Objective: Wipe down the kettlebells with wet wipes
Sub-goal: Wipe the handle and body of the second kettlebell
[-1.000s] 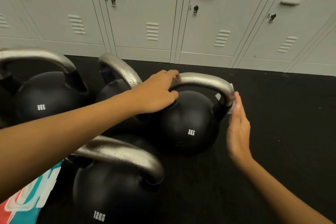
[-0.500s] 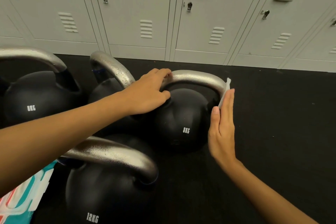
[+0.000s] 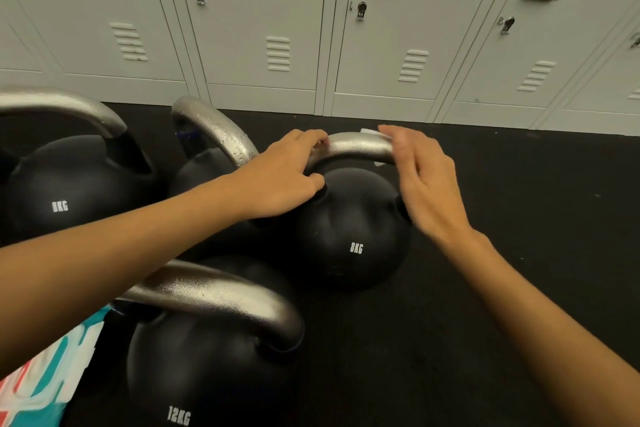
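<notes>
Standing nearest the camera, a black kettlebell marked 12KG (image 3: 207,374) sits on the black floor mat (image 3: 450,322), its silver handle arching across the top. Beside it at the lower left edge lies a teal, white and red printed packet (image 3: 45,378), partly hidden by the person's left forearm.

Just beyond, the kettlebell being cleaned, a black one marked 8KG (image 3: 349,232), rests on the mat to the right of the others. The left hand (image 3: 280,177) grips the left end of its silver handle (image 3: 353,149), fingers curled over the top and thumb tucked beneath, next to the ball. The right hand (image 3: 426,184) is at the handle's right end, its fingers bent over the bar and pressing a white wet wipe (image 3: 372,133) against the metal. Only small bits of the wipe show, above the fingertips and just under the bar, so how much of it wraps the handle cannot be told.

Further left, a second 8KG kettlebell (image 3: 65,191) stands near the frame edge, and another kettlebell (image 3: 204,163) sits between it and the one being wiped, with droplets on its handle.

Farthest back, a row of pale grey lockers (image 3: 263,28) lines the edge of the mat.
</notes>
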{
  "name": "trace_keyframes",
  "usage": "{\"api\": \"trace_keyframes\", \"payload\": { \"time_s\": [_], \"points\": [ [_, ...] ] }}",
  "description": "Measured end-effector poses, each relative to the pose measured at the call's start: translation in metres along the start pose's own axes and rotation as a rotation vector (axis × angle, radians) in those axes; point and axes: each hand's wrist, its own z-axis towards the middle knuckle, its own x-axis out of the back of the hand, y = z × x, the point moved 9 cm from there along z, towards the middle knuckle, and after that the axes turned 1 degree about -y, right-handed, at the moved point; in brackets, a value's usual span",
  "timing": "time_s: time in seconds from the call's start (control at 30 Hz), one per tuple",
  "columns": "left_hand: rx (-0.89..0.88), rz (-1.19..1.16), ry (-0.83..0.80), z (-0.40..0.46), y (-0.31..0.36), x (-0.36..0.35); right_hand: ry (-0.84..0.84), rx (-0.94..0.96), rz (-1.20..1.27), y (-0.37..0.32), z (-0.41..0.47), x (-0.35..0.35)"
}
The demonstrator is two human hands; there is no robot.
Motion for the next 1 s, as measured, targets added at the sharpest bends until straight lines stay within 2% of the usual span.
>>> {"api": "trace_keyframes", "payload": {
  "time_s": [0.1,0.2,0.43,0.7,0.77,0.87,1.0],
  "points": [
    [-0.004,0.001,-0.006,0.000,-0.001,0.000,0.030,0.280,-0.162,-0.002,-0.017,-0.004],
    [-0.009,-0.002,-0.007,-0.001,-0.002,-0.001,0.111,0.436,-0.258,0.013,-0.038,0.005],
    [-0.015,-0.002,-0.007,0.000,-0.001,-0.001,0.151,0.531,-0.394,0.032,-0.056,0.029],
    [-0.021,0.026,0.003,0.000,-0.001,-0.002,0.183,0.631,-0.419,-0.001,-0.029,0.004],
    [-0.023,0.025,0.002,0.000,-0.001,-0.002,0.162,0.615,-0.399,-0.003,-0.024,0.002],
    [-0.020,0.026,-0.001,0.001,-0.001,-0.003,0.193,0.495,-0.268,0.006,-0.025,0.014],
    [-0.016,0.036,0.004,0.001,-0.001,-0.002,0.161,0.171,0.038,0.042,-0.032,0.029]
  ]
}}
